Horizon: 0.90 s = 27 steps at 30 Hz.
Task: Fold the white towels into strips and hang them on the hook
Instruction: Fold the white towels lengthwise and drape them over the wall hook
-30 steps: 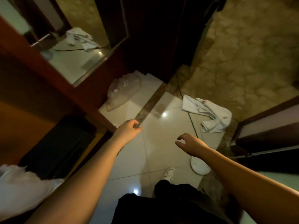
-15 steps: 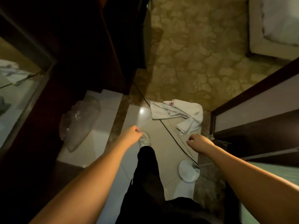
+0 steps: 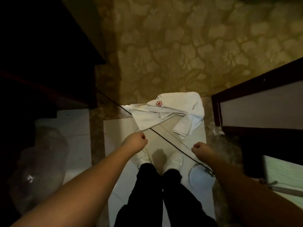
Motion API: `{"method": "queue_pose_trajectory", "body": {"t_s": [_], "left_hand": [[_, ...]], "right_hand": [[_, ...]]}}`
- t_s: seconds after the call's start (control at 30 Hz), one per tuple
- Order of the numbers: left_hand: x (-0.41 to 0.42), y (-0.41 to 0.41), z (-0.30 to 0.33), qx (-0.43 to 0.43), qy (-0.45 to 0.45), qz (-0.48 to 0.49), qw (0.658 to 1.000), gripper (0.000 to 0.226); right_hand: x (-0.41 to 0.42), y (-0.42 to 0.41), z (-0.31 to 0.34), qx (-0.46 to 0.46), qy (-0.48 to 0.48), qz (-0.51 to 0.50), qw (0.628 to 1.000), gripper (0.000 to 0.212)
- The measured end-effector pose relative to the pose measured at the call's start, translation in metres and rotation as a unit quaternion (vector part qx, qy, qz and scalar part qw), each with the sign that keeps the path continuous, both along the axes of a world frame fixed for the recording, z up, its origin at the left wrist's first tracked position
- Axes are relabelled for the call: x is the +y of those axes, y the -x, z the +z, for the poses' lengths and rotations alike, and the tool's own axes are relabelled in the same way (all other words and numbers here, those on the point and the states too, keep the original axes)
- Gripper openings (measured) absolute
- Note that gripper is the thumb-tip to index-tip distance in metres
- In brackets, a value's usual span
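While the white towel lies crumpled on the floor just ahead of your feet, your left hand and right hand reach forward, both curled into empty fists.

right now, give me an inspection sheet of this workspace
surface: pale tiled floor, patterned carpet beyond it
job's things: white towel, crumpled on the floor, red flower mark on it; no hook in view
clutter: clear plastic bag at the left; round white object near the right foot
hands: left hand and right hand both have curled fingers, holding nothing, above the floor short of the towel
cables: black cable runs diagonally across the floor and over the towel
surroundings: dark wooden furniture left, dark-framed panel right
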State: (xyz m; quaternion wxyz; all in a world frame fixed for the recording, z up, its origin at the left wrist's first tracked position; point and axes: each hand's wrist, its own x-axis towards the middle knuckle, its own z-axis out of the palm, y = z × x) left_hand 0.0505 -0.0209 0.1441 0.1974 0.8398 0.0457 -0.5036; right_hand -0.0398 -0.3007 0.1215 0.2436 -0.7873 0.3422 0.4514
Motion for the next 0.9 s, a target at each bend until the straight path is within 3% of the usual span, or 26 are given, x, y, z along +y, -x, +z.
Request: {"method": "queue_pose_trajectory", "body": {"t_s": [0.3,0.43,0.63,0.7,0.8,0.9], "left_hand": [[-0.069,-0.011,-0.213,0.054,0.02,-0.066,0.996,0.029],[-0.109,-0.002,-0.288,0.061,0.044,-0.055,0.996,0.029],[-0.166,0.004,-0.376,0.052,0.102,-0.041,0.993,0.038],[-0.179,0.003,-0.396,0.06,0.113,-0.05,0.991,0.044],[-0.19,0.001,-0.415,0.069,0.113,-0.089,0.987,0.052],[-0.192,0.002,-0.414,0.081,0.11,-0.062,0.989,0.053]], "right_hand": [[-0.054,-0.018,-0.204,0.041,-0.014,-0.03,0.999,0.036],[-0.072,-0.014,-0.283,-0.004,-0.015,-0.033,0.999,0.044],[-0.082,-0.015,-0.372,-0.112,0.01,0.132,0.985,0.061],[-0.083,-0.016,-0.388,-0.13,0.039,0.193,0.972,0.056],[-0.085,-0.019,-0.397,-0.154,0.097,0.258,0.949,0.028],[-0.088,-0.022,-0.392,-0.144,0.08,0.292,0.942,0.021]]}}
